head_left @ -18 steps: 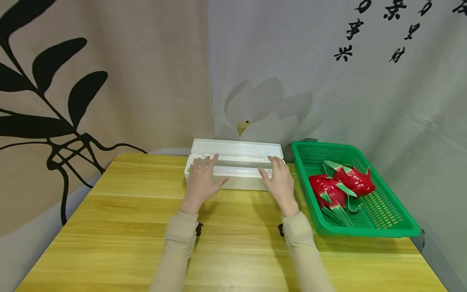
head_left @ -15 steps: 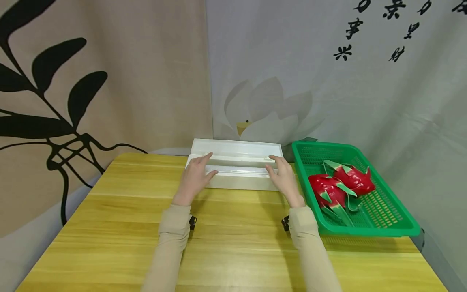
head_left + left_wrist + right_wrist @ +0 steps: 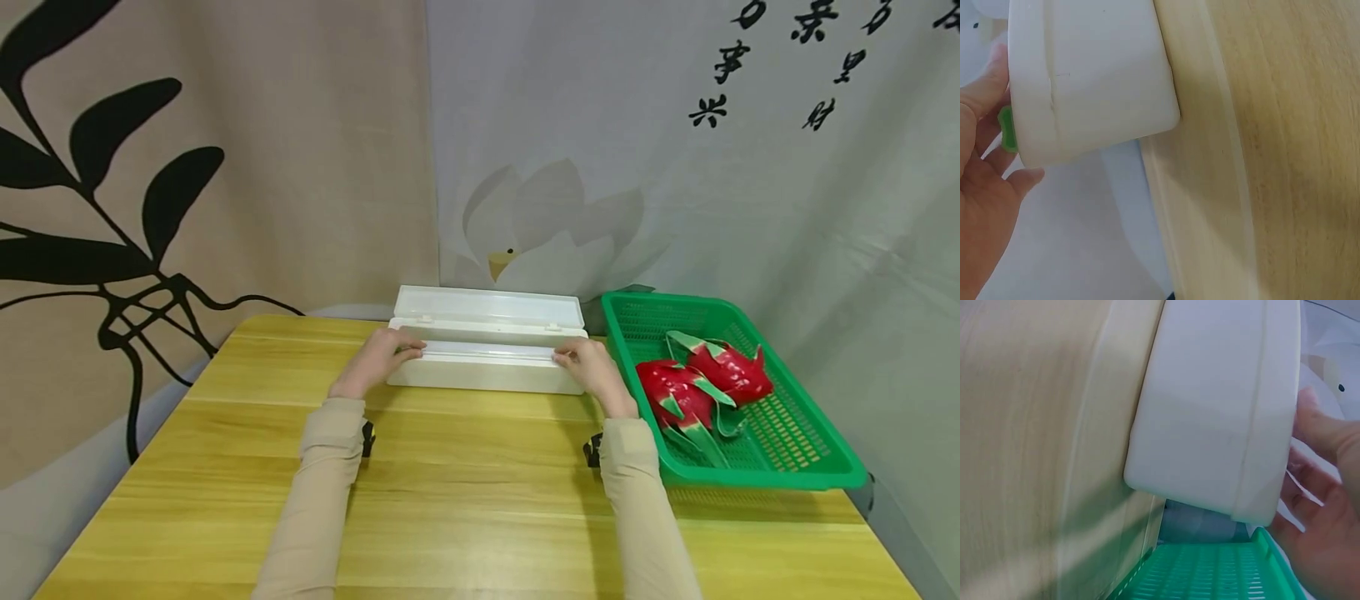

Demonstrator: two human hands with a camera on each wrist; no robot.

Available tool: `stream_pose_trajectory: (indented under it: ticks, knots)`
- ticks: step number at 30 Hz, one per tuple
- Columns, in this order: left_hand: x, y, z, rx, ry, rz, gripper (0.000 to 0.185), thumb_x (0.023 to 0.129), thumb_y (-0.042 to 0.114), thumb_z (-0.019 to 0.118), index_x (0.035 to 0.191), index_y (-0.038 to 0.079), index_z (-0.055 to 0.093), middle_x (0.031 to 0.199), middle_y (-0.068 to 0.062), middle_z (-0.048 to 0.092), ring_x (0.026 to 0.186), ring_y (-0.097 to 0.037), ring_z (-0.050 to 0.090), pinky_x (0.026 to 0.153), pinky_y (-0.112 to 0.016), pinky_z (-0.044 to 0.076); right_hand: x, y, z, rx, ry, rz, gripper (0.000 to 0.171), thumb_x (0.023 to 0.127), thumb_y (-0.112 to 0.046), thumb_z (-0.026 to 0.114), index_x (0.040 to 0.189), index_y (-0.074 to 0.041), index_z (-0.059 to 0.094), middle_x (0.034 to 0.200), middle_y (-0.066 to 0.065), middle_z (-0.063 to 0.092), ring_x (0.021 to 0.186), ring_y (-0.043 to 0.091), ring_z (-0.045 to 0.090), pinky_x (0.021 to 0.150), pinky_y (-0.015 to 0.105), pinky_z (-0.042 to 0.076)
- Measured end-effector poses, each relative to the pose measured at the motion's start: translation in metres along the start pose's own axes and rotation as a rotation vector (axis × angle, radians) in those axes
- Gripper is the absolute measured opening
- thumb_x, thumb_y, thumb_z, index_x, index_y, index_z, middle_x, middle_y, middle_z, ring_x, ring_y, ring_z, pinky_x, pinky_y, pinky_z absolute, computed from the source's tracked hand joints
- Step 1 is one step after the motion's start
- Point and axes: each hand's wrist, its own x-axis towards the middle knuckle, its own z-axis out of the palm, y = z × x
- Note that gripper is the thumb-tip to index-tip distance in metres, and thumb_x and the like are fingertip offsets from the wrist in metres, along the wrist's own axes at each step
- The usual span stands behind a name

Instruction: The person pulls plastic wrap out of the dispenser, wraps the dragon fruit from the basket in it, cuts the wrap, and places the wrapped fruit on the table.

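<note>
A long white cling film dispenser box (image 3: 486,377) lies near the back edge of the table, its lid (image 3: 491,306) tipped back. A pale glossy strip, which looks like cling film (image 3: 487,350), runs along its front top edge. My left hand (image 3: 375,360) pinches at the strip's left end, finger and thumb together. At the right end my right hand (image 3: 596,373) pinches likewise; the film between the fingertips is too thin to make out. A green piece (image 3: 1007,129) shows at the box's left end, beside the left fingers. In the right wrist view, the box (image 3: 1210,406) hides part of the right fingers.
A green plastic basket (image 3: 757,477) stands at the table's right, close to the right hand. In it lie two red and green dragon fruits (image 3: 678,396). A printed curtain (image 3: 345,167) hangs behind the wooden table (image 3: 465,500).
My hands have moved apart, the left one leftward and the right one slightly rightward. Their spread fingers have curled in at the box's front top edge. Box and basket stay in place.
</note>
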Motion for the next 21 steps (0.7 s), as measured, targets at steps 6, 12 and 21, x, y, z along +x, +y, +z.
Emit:
stream_pose_trajectory:
  ticks: [6,12,21]
  knots:
    - [0.001,-0.002,-0.001,0.005,-0.001,-0.013,0.020,0.090,0.015,0.063,0.101,0.003,0.073,0.100,-0.014,0.073,0.088,-0.023,0.067,0.080,-0.037,0.056,-0.001,0.002,0.001,0.000,0.028,-0.012,0.018,0.092,-0.016,0.062,0.097,-0.003,0.074,0.098,0.014,0.073,0.083,0.024,0.064,0.071,0.037,0.053]
    - [0.002,-0.004,0.000,-0.001,0.040,0.005,0.019,0.090,0.015,0.063,0.099,0.002,0.073,0.098,-0.015,0.073,0.088,-0.025,0.067,0.081,-0.040,0.055,0.003,0.003,0.002,-0.020,0.072,0.005,0.016,0.092,-0.016,0.062,0.092,-0.006,0.074,0.086,0.011,0.071,0.069,0.019,0.053,0.057,0.027,0.041]
    - [0.007,-0.003,0.000,-0.030,0.035,-0.025,0.018,0.090,0.012,0.063,0.101,0.000,0.071,0.098,-0.016,0.072,0.088,-0.026,0.066,0.081,-0.040,0.055,0.008,0.001,-0.001,-0.002,0.035,0.027,0.017,0.091,-0.014,0.063,0.097,-0.003,0.074,0.098,0.014,0.072,0.086,0.025,0.063,0.071,0.037,0.052]
